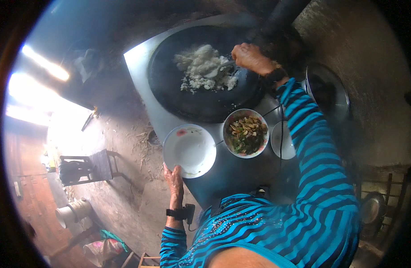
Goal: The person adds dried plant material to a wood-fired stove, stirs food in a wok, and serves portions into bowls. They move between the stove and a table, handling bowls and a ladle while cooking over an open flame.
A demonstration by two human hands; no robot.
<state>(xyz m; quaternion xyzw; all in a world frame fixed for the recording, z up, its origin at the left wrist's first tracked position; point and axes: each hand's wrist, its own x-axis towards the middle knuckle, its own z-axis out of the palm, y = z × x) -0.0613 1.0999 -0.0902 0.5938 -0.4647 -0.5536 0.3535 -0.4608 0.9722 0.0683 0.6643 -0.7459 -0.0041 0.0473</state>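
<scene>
My left hand (174, 177) grips the rim of a white bowl (192, 150) with a painted red flower, its thumb over the edge. Inside, the bowl looks bare. Over the right side of a large dark wok (178, 104), my right hand (250, 57) is closed on the handle of a metal spoon or ladle (229, 63). The tool's head reaches into a mound of steaming white rice (205, 68), which partly hides it. A second bowl (227, 147), filled with a cooked dish of sliced pieces and greens (247, 132), stands on the stove top near the wok.
A small white bowl (282, 142) sits beside my right sleeve. A thin dark cable (281, 134) crosses the metal stove top (151, 107). To the right is a large metal pot or basin (329, 90). A low chair (88, 167) stands on the floor at left.
</scene>
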